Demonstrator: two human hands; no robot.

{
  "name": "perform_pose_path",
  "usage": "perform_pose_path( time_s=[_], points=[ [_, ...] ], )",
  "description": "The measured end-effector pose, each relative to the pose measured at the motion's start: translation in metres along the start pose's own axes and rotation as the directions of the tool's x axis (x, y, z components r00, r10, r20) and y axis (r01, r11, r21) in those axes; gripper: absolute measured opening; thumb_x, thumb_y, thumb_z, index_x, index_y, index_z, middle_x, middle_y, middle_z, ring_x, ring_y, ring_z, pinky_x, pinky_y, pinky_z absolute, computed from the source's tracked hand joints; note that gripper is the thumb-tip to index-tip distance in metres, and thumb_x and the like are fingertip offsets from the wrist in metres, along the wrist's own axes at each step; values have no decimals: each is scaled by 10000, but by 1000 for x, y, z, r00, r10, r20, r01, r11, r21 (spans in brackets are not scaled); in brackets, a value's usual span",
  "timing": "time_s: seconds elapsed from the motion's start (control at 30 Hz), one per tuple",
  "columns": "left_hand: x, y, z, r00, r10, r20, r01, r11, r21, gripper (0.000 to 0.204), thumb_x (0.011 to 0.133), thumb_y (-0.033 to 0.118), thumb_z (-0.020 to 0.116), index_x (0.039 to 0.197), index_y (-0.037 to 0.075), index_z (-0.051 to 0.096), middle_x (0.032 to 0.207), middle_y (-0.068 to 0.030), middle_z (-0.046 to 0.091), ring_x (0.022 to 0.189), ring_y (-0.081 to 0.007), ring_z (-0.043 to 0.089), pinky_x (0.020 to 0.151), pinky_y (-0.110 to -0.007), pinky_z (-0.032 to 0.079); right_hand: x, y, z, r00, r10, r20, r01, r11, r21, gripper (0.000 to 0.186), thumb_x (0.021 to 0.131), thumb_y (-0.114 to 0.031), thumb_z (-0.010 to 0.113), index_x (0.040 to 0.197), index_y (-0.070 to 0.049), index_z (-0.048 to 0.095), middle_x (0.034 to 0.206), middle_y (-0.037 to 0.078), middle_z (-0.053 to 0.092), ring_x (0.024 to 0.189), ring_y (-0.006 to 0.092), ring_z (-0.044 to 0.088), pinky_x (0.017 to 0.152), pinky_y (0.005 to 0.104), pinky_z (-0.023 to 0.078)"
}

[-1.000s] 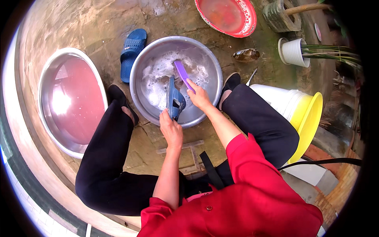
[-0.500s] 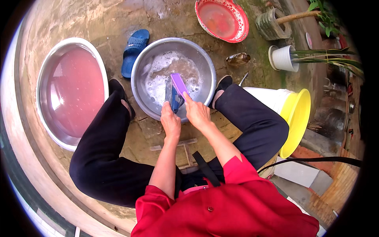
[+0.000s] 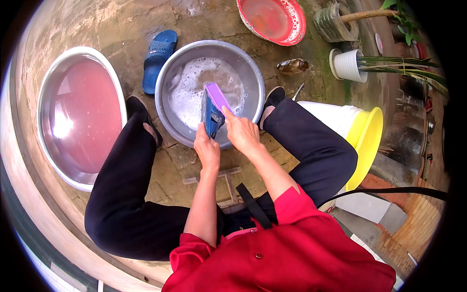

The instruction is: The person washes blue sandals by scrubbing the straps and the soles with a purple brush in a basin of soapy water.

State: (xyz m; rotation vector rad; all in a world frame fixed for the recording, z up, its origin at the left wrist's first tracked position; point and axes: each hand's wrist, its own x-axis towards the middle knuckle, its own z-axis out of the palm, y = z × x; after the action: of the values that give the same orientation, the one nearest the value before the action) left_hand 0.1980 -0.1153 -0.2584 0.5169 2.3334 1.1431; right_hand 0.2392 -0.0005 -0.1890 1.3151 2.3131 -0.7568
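Between my knees stands a metal basin [image 3: 163,109] of soapy, foamy water [image 3: 187,95]. Over its near side my left hand [image 3: 207,148] grips one end of a blue slipper [image 3: 212,117], tilted on its edge above the foam. My right hand [image 3: 241,132] is closed round a purple scrubbing brush [image 3: 217,97], its index finger stretched along the back. The brush lies against the slipper's right side; its bristles are hidden. A second blue slipper [image 3: 159,61] rests on the ground, just left of the basin's far rim.
At left is a large metal basin [image 3: 44,131] of pinkish water. A red-and-white basin [image 3: 299,24] sits at the far side, near a brown bottle [image 3: 292,66] and a white plant pot [image 3: 349,65]. A white bucket [image 3: 326,114] with a yellow rim [image 3: 367,146] stands right of my knee.
The view has shifted slightly. Both hands still hold the slipper and brush over the basin, with the brush slightly moved along the slipper and the slipper's blue strap more exposed.
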Motion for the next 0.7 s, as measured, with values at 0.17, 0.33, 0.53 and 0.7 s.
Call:
perform_pose_path(
  time_s=[0.17,0.33,0.53,0.7],
  points=[
    [1,0,1,999,16,29,-16,1000,24,534,689,-161,468,1220,-127,510,1123,-341,587,1025,-481,581,913,-484,460,77,9,-15,997,73,22,-72,996,-46,389,954,-252,503,1338,-236,555,1019,209,671,956,396,638,808,492,504],
    [-1,0,-3,999,-24,22,23,1000,15,550,678,-164,464,1226,-130,503,1084,-334,599,1016,-482,579,890,-481,468,-57,-6,-43,996,-52,77,45,995,92,445,928,-222,563,1369,-259,525,772,215,657,764,405,648,690,501,502],
    [-4,3,2,997,53,51,-57,996,62,541,698,-158,490,1237,-115,499,1184,-335,568,1086,-468,566,947,-465,462,20,2,-18,998,63,30,-63,998,-7,387,941,-212,513,1326,-189,553,927,201,686,886,406,653,782,501,514],
    [-1,1,2,999,10,44,-12,999,37,551,686,-160,484,1234,-111,501,1134,-334,585,1035,-472,580,909,-474,463,66,21,-31,998,66,6,-66,998,-6,368,945,-246,518,1306,-228,585,1002,181,684,937,389,647,813,477,509]
  ],
)
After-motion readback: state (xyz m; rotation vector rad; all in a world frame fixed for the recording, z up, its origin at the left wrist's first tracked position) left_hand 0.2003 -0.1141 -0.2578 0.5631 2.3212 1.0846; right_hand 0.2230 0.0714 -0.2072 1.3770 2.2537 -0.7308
